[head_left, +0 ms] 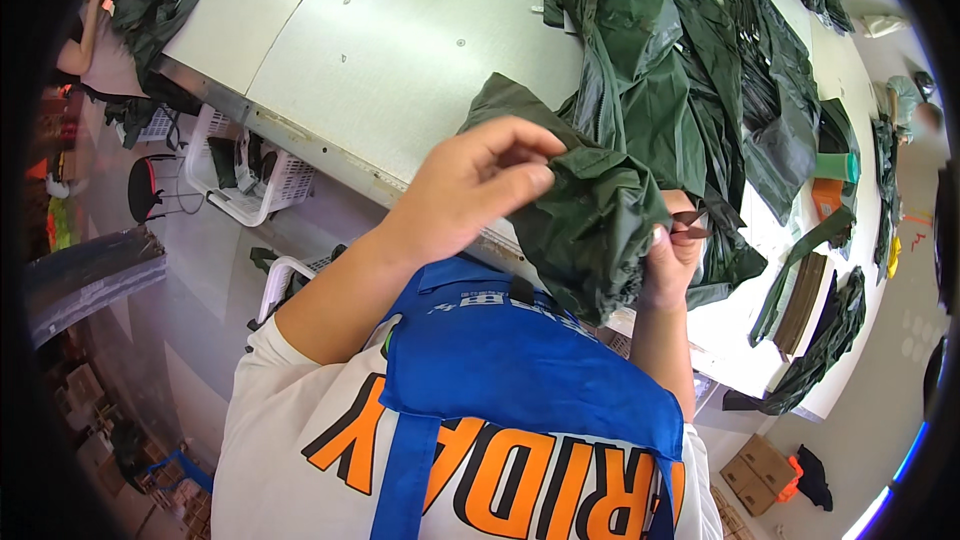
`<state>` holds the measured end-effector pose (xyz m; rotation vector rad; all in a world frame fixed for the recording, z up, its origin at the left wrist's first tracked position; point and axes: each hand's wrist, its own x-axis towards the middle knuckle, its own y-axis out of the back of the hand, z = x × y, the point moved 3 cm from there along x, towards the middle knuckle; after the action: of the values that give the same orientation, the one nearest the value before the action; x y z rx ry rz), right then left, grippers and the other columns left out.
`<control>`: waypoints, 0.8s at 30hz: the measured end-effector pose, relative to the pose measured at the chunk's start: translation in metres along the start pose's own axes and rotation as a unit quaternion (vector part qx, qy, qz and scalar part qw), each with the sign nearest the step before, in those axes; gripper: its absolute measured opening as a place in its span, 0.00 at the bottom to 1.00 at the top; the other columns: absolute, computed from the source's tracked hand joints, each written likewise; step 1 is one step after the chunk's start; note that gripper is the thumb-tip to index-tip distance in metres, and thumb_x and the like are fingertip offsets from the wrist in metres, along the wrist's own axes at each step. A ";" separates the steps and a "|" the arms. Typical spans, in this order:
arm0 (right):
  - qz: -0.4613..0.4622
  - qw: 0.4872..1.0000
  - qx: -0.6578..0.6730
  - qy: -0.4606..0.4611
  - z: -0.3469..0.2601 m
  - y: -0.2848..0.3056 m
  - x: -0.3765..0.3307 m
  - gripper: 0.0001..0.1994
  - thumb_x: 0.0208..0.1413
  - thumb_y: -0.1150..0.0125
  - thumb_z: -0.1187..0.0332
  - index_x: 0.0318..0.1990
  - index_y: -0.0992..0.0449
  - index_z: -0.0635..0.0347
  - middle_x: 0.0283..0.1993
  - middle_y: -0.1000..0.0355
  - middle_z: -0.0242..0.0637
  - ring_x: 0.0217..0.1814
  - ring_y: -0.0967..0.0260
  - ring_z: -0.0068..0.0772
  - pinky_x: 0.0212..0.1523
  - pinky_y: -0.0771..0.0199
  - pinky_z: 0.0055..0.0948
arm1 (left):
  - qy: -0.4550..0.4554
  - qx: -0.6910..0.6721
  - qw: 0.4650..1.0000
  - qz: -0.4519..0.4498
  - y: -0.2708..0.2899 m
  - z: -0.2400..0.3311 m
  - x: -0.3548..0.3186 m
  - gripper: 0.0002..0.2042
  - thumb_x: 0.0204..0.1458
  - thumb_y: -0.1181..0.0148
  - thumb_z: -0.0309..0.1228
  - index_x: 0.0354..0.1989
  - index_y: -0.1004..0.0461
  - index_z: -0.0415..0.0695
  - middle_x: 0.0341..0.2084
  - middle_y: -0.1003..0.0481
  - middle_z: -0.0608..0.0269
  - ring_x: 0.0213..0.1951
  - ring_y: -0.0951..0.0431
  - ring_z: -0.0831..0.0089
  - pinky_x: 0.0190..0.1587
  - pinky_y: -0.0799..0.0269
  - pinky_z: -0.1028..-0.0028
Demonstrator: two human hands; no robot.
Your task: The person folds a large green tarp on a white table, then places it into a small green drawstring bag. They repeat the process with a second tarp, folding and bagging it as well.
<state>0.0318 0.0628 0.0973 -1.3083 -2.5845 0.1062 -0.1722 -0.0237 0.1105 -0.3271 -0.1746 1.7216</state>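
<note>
A dark green, shiny garment (590, 230) lies bunched up in front of my chest, over the table's near edge. Its lower right edge looks gathered and crinkled. My right hand (668, 265) grips that gathered side, the thumb in front and the fingers partly hidden behind the cloth. A thin brown strip (688, 227) shows by those fingers. My left hand (480, 185) is at the upper left of the garment, thumb and fingers curved but apart, fingertips against the cloth. A flap of the same fabric (510, 100) sticks up behind it.
More dark green garments (640, 50) are heaped on the white table (390, 20), beyond my hands and to the right. A green cylinder (838, 168) and a brown stack (802, 305) stand further right. White baskets (265, 190) sit below the left edge. A person's arm (90, 35) shows far left.
</note>
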 end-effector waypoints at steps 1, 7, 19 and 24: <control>0.000 0.999 -0.040 0.029 0.000 0.000 0.001 0.11 0.52 0.37 0.67 0.36 0.28 0.65 0.34 0.30 0.34 0.35 0.36 0.23 0.39 0.38 0.23 | 0.013 -0.020 1.000 -0.015 -0.006 0.000 -0.001 0.11 0.57 0.47 0.25 0.47 0.30 0.37 0.39 0.26 0.64 0.41 0.27 0.80 0.46 0.32 0.79; 0.011 0.995 -0.077 0.064 0.007 0.002 -0.002 0.06 0.54 0.41 0.74 0.36 0.28 0.66 0.32 0.31 0.35 0.32 0.38 0.24 0.38 0.39 0.21 | 0.022 -0.148 0.988 -0.035 -0.009 0.006 -0.007 0.14 0.57 0.48 0.21 0.52 0.37 0.37 0.42 0.26 0.62 0.44 0.28 0.79 0.50 0.34 0.79; 0.103 0.992 -0.074 0.025 0.007 -0.052 -0.012 0.11 0.45 0.46 0.89 0.34 0.31 0.64 0.34 0.31 0.34 0.35 0.36 0.21 0.38 0.36 0.17 | 0.014 0.298 0.951 -0.083 -0.021 0.016 -0.010 0.28 0.34 0.24 0.30 0.42 0.34 0.41 0.32 0.29 0.61 0.37 0.31 0.77 0.43 0.33 0.73; -0.104 0.941 -0.148 0.285 -0.006 -0.079 -0.007 0.11 0.42 0.39 0.83 0.35 0.27 0.59 0.32 0.29 0.37 0.29 0.31 0.34 0.24 0.32 0.28 | -0.185 0.513 0.822 0.164 0.053 0.025 -0.002 0.10 0.37 0.52 0.10 0.26 0.39 0.39 0.22 0.38 0.58 0.27 0.38 0.66 0.32 0.38 0.74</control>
<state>-0.0247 0.0094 0.1150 -0.9485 -2.2524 -0.6275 -0.2293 -0.0339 0.1185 0.8269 0.5659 1.9450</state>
